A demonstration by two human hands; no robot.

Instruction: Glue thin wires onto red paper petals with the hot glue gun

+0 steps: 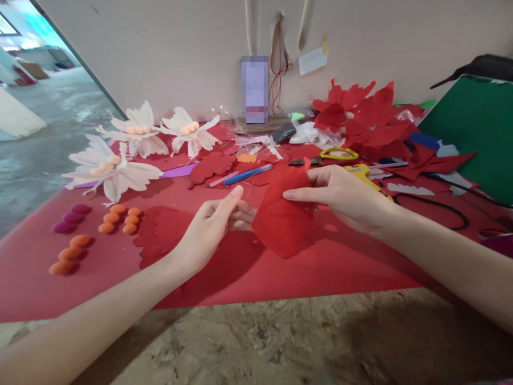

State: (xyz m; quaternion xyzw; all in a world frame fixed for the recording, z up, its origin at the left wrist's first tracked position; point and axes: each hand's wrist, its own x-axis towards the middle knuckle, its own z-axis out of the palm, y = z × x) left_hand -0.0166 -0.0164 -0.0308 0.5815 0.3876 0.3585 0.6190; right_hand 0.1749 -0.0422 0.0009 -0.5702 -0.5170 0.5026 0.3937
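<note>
A thin red fabric petal (284, 219) is raised over the red table top. My right hand (336, 195) pinches its upper right part between thumb and fingers. My left hand (214, 224) is at the petal's left edge, thumb stretched up and away from the fingers. Those fingertips reach up to or just behind the petal; whether they touch it I cannot tell. Beneath my left wrist lie red petals (158, 232) with scalloped edges, partly covered by the forearm. Beyond the hands are a blue pen (248, 174) and more scalloped red petals (210, 167).
White fabric flowers (108, 171) stand at the back left, with orange pom-poms (70, 253) and purple pom-poms (72, 217) in front. Red flowers (368, 115), yellow-handled scissors (339, 154), a yellow glue gun (363, 174) and its black cord (441, 211) occupy the right. A phone (254, 88) leans at the wall.
</note>
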